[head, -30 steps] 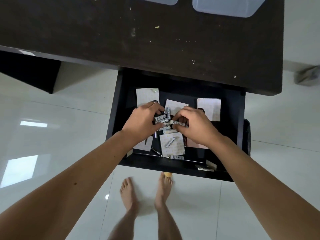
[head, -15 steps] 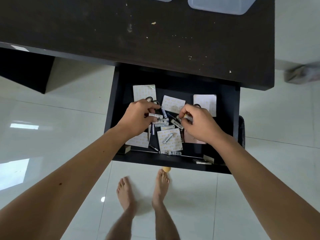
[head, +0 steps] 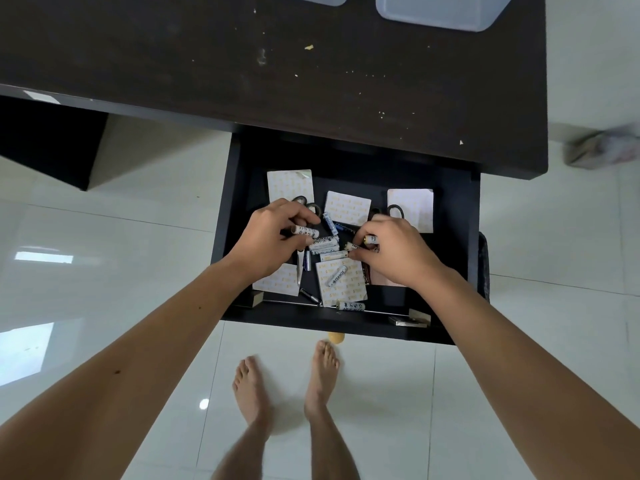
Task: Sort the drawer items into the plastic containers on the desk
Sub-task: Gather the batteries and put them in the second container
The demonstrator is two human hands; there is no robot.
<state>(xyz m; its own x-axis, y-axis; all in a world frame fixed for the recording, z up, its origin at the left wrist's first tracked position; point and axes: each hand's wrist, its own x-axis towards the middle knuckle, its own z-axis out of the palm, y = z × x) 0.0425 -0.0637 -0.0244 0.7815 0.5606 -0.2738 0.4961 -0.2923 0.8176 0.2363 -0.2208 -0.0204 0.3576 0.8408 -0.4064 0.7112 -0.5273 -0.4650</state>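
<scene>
Fingers [head: 302, 219] of the left hand [head: 273, 237] pinch a white battery [head: 304, 232] lying left-right; the right hand [head: 391, 251] grips 2 batteries [head: 363, 244]. Another in the drawer [head: 453, 258] reads TEKNOX [head: 337, 276], angled diagonally. Plastic containers [head: 440, 12] sit on the surface [head: 207, 64].

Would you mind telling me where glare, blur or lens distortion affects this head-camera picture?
Head view: window glare lies on the glossy floor tiles at left; a motion-smeared object blurs at the right edge; the wide-angle lens stretches both forearms; the open drawer interior is dim, yet the battery in the left hand shows sharply.
</scene>
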